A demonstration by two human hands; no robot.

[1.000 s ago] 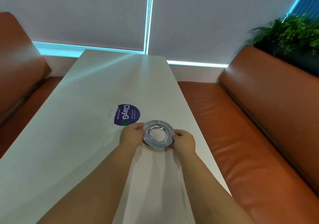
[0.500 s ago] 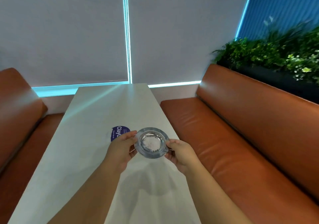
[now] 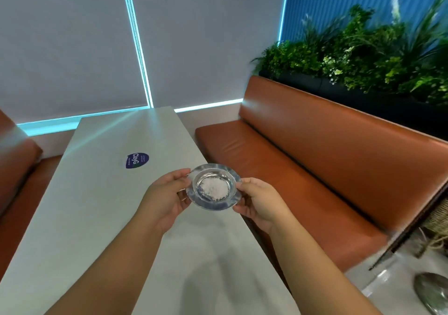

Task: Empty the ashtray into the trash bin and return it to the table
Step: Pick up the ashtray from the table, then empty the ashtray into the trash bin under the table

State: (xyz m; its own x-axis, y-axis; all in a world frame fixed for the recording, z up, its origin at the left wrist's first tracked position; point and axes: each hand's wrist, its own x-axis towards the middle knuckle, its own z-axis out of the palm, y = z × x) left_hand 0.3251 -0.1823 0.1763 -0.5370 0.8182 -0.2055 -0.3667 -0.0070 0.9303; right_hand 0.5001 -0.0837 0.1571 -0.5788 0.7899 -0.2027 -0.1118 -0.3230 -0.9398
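Observation:
A round shiny metal ashtray (image 3: 214, 205) with pale grey ash in its bowl is held level in the air above the right edge of the long white table (image 3: 97, 217). My left hand (image 3: 167, 197) grips its left rim, fingers under and thumb on top. My right hand (image 3: 260, 202) pinches the right rim. No trash bin is in view.
A blue round sticker (image 3: 137, 161) lies on the table beyond the ashtray. Orange leather benches run along the right (image 3: 315, 169) and left (image 3: 17, 169) sides. Green plants (image 3: 363, 57) stand behind the right bench. A metal disc (image 3: 434, 293) sits on the floor at lower right.
Both hands have lifted the ashtray off the table and carried it toward me and rightward. The view has swung up and to the right.

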